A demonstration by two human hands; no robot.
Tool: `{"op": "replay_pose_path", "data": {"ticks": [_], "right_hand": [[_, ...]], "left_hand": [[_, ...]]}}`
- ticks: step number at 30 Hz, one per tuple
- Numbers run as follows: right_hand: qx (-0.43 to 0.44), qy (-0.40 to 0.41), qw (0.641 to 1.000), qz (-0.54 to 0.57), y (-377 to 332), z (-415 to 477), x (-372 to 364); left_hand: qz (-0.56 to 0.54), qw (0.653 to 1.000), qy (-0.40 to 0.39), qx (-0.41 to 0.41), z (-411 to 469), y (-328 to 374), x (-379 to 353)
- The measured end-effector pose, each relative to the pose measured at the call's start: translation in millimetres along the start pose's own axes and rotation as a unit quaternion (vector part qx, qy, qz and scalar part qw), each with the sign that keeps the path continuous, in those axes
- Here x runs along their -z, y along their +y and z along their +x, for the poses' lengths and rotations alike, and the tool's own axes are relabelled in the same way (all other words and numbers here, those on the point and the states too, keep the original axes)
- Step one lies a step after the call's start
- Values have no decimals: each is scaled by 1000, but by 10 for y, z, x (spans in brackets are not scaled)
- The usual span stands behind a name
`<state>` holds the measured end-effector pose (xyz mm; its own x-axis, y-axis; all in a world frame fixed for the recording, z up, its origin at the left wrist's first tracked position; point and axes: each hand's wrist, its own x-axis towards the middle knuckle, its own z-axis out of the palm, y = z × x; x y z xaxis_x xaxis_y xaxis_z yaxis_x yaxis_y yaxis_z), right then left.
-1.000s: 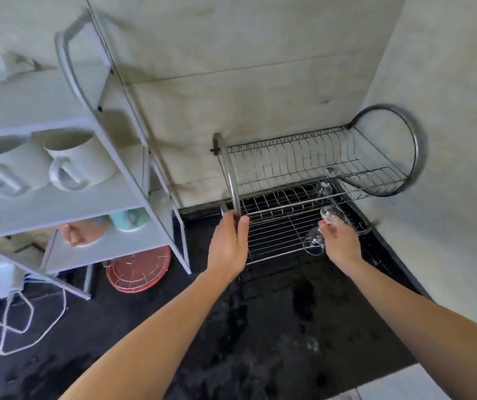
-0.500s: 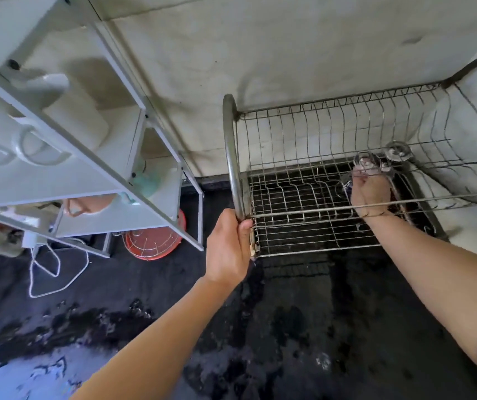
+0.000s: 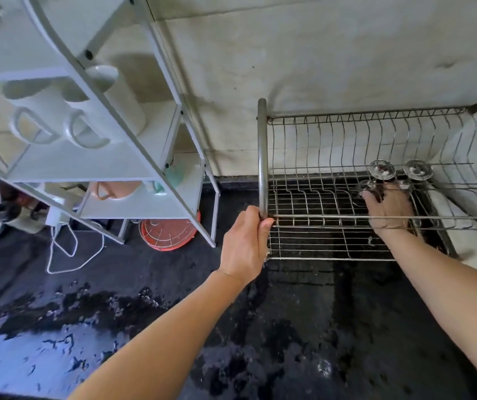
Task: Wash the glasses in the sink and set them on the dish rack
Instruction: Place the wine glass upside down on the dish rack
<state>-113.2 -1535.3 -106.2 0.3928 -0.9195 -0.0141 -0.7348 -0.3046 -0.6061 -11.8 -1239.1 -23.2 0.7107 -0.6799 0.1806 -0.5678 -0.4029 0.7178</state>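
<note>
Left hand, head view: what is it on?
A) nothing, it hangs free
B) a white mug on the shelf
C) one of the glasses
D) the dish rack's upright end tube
D: the left hand has its fingers curled round the lower part of the steel end tube of the dish rack, well away from the shelf and the glasses.

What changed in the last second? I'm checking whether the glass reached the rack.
The right grip carried the glass from the front edge of the dish rack to its back, beside a second glass; release unclear. The left grip stayed on the rack's post.
</note>
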Motion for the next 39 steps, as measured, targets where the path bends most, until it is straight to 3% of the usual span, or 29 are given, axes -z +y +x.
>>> {"op": "replay_pose_path", "data": {"ticks": [5,10,14,20,29,39], "right_hand": [[-62,-43,997,14,-164,-726,-24],[-13,-114,991,-69,-546,-1748,-242],[13,-190,978,-85,-993,-2669,-572],[150,-291,941,-81,-2130,-3880,-1234],[371,-383,843,-74,-3845,-5305,-2039],[505,-477,715,-82,-5253,-6768,-3365]], "left_hand": [[95,993,-73,20,-202,-125,318],[199,970,-118,72,-798,-780,1016],[232,960,-81,138,-1390,-1298,1788],[260,944,3,202,-2320,-1882,2977],[235,908,120,325,-3459,-2527,4286],[221,820,187,493,-4501,-3533,5430]]}}
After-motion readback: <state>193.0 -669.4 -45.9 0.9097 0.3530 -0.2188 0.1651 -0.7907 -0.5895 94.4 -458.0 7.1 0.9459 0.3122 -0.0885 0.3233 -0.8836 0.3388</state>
